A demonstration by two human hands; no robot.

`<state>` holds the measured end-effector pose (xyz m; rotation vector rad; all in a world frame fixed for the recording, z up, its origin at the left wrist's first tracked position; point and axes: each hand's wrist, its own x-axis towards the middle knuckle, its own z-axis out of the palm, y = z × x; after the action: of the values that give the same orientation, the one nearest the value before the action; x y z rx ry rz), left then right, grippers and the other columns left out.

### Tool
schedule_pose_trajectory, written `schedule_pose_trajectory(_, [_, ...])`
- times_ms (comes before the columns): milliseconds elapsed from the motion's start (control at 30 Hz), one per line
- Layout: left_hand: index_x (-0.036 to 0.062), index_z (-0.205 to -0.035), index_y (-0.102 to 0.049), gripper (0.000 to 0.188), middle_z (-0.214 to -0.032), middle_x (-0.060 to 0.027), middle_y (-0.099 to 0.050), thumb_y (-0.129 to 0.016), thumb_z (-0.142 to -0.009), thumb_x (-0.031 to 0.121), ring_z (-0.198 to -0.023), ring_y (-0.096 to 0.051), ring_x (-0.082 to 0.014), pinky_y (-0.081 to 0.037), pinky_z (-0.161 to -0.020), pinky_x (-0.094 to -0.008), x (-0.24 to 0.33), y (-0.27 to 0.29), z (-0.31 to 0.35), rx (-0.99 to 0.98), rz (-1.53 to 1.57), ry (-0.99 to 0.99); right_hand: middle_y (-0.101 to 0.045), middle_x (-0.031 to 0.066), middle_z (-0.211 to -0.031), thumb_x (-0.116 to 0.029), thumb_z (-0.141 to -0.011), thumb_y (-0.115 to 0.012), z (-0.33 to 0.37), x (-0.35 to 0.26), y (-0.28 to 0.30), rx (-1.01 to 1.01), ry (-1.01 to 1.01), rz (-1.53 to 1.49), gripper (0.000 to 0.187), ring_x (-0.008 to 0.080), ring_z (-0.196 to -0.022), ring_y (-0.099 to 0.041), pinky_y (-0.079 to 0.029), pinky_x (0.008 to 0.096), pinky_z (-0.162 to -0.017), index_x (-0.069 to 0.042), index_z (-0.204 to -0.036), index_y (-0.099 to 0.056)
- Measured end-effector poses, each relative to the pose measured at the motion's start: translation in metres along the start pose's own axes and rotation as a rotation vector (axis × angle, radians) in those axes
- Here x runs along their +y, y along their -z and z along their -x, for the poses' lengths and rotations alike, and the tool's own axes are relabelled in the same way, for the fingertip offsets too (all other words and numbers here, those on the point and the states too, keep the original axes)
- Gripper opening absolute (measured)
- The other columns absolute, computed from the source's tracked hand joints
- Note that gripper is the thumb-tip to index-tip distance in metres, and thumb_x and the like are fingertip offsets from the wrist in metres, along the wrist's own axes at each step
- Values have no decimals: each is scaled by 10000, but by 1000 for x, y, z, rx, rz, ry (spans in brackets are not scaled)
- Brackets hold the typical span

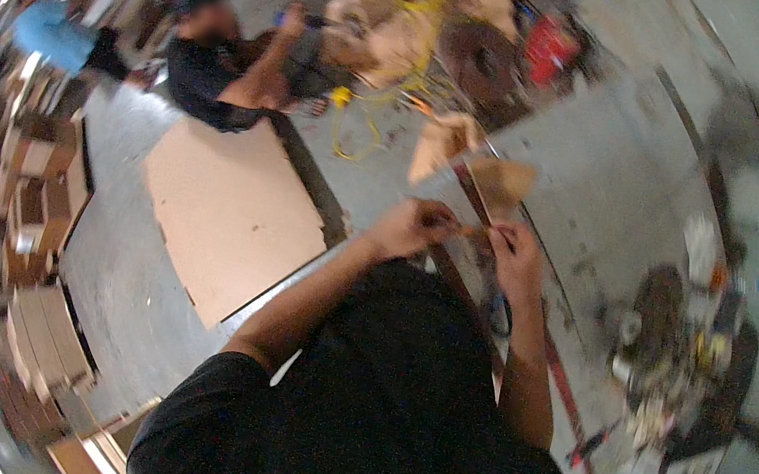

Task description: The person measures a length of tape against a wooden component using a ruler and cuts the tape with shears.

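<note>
My left hand (411,229) and right hand (518,259) — fingers closed on a small brown piece (474,231), blurred, right of the cardboard sheet (232,211); co-worker (200,75) at that sheet's far end.

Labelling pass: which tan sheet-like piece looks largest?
The broad flat sheet to the left of the left hand; it looks far bigger than the small tan piece just beyond the right hand.

counting one left hand (409,229), one right hand (516,258) just beside it; left of the left hand, one large tan sheet (237,212); farther off, beyond that hand, two other people (197,73); beyond the right hand, one red object (547,51).
</note>
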<state>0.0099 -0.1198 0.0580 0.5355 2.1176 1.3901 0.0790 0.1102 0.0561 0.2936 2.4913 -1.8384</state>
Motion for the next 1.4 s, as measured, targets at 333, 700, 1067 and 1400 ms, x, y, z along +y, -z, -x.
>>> schedule_pose_trajectory(333, [25,-1072,-712,320,-865,-71,-721,-690,-934,313,-724,-648,-165,-523,-654,-327,-22,-34,-23,-110,-152,134,-684,152,-1006,-126,-847,-745,34,36,1,164,-138,243,324,334,-916,-675,-530,432,-772,-66,-1132,-603])
schedule_pose_trajectory(700, [152,-1053,-757,347,-941,-135,-740,-712,-861,437,-869,-714,-312,-549,-793,-423,4,-25,-45,-68,-281,246,-677,147,-1014,-148,-767,-792,3,42,9,199,130,501,316,364,-1015,-609,-470,457,-911,-82,-1055,-680])
schedule_pose_trajectory(1067, [61,-1051,-722,367,-829,-138,-731,-679,-899,392,-742,-715,-272,-551,-704,-425,-10,-32,-46,-95,-328,207,-651,125,-1088,-200,-787,-816,2,64,2,245,250,600,312,344,-1054,-582,-473,446,-913,-70,-1048,-705])
schedule_pose_trajectory(1400, [99,-1038,-740,366,-960,-155,-733,-674,-877,421,-907,-705,-338,-549,-800,-434,-17,-34,-65,-154,-302,279,-643,119,-1156,-232,-794,-818,-5,88,7,248,247,522,316,322,-1145,-548,-479,432,-943,-76,-1048,-714])
